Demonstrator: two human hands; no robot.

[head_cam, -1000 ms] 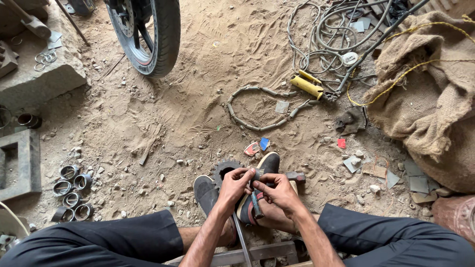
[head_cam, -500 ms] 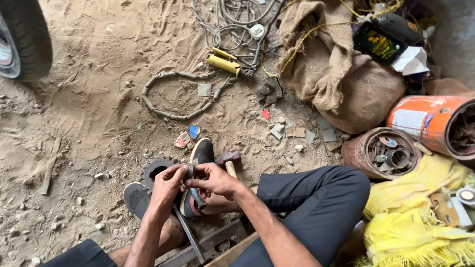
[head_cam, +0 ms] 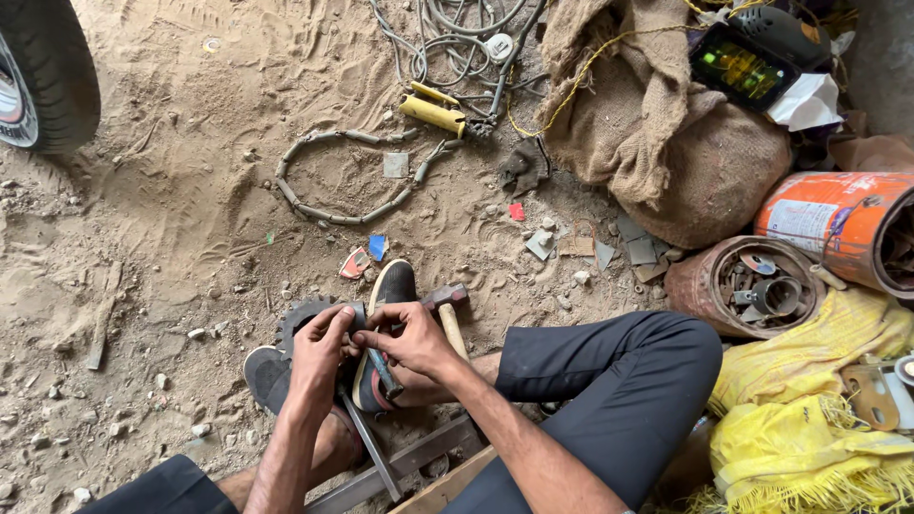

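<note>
tyre [head_cam: 43,76]: at the far left edge, standing on the sand, well apart from the work.
sprocket [head_cam: 303,319]: toothed disc lying flat on the sand just beside the left shoe, partly hidden by the left hand; low and near, within reach.
left hand [head_cam: 319,357]: fingers curled shut and pinching a small metal part against the right hand's fingertips, held over the shoes so the feet act as a rest.
small part [head_cam: 360,324]: grey piece caught between the two hands, just above the shoe; what it is I cannot tell.
rod [head_cam: 367,447]: thin metal bar slanting from the hands down toward the strip by the legs; which hand bears it is unclear.
right hand [head_cam: 414,338]: closed on the same small part, thumb and fingers pressing in from the right, a dark tool handle jutting below the palm.
hammer [head_cam: 446,309]: lying on the sand just behind the right hand, head up by the shoe toe, handle pointing to the wrist for a quick grab.
chain [head_cam: 347,176]: loose loop on the sand, well apart.
tin [head_cam: 743,286]: rusty can on its side at the right knee, mouth toward the person, scrap parts inside.
</note>
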